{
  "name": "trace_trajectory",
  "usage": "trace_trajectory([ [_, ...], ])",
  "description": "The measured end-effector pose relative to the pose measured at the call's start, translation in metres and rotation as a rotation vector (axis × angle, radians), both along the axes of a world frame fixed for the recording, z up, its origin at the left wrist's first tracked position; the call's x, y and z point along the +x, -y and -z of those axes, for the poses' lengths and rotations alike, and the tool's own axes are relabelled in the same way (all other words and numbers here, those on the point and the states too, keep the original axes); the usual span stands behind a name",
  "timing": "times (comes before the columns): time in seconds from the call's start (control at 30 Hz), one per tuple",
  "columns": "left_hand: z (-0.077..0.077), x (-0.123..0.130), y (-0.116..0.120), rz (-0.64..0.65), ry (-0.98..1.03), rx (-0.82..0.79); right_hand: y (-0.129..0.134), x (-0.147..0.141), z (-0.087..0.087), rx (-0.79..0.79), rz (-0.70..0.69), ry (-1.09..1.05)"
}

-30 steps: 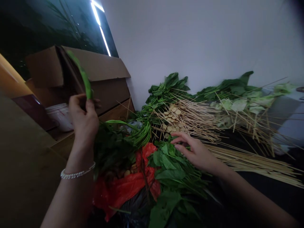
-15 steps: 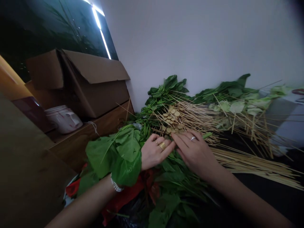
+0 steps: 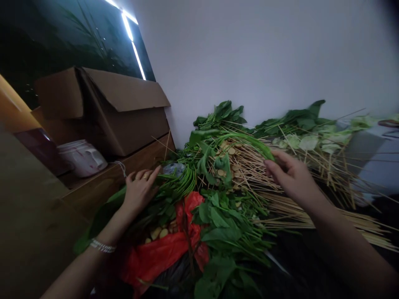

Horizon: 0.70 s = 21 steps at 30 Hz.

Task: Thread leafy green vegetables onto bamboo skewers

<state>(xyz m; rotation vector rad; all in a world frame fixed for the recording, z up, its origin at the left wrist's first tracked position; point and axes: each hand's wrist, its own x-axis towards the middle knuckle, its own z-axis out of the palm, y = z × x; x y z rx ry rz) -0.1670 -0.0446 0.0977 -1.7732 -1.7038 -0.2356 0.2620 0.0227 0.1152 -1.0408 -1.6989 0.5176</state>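
My right hand (image 3: 289,174) pinches the thick pale stem end of a leafy green (image 3: 249,139). The stem arches left over the skewers, and its leaves droop onto the round slices. Well to the left, my left hand (image 3: 140,189) is palm down with fingers stretched over dark leaves (image 3: 115,199); its palm is hidden. Skewered round pale slices (image 3: 231,151) lie between the hands. Below them is a pile of leafy greens (image 3: 222,224), beside a red plastic bag (image 3: 162,253) with pale slices (image 3: 162,234) showing at its opening.
Bare wooden skewers (image 3: 311,218) lie at the right, below skewered pale cabbage leaves (image 3: 310,142). More bundled greens (image 3: 222,113) rest against the white wall (image 3: 249,54). On a wooden ledge (image 3: 102,182) at the left stand an open cardboard box (image 3: 134,126) and a white mug-like container (image 3: 82,158).
My hands have parted. The right moved right and up with the stem, while the left moved left. Large leaves near my left wrist shifted left and down, uncovering the red bag and slices.
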Motion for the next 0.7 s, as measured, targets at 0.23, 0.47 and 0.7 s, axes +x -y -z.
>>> trace_trajectory([
  [0.23, -0.015, 0.040, 0.002, 0.144, 0.259, 0.143, -0.004, -0.022, 0.013, -0.345, -0.335, -0.432],
  [0.47, -0.025, 0.117, -0.044, 0.281, 0.904, 0.431, -0.001, -0.024, 0.014, -0.484, -0.379, -0.584],
  [0.7, 0.031, 0.146, -0.073, 0.459, 1.310, 0.390, -0.002, -0.027, 0.018, -0.560, -0.484, -0.673],
])
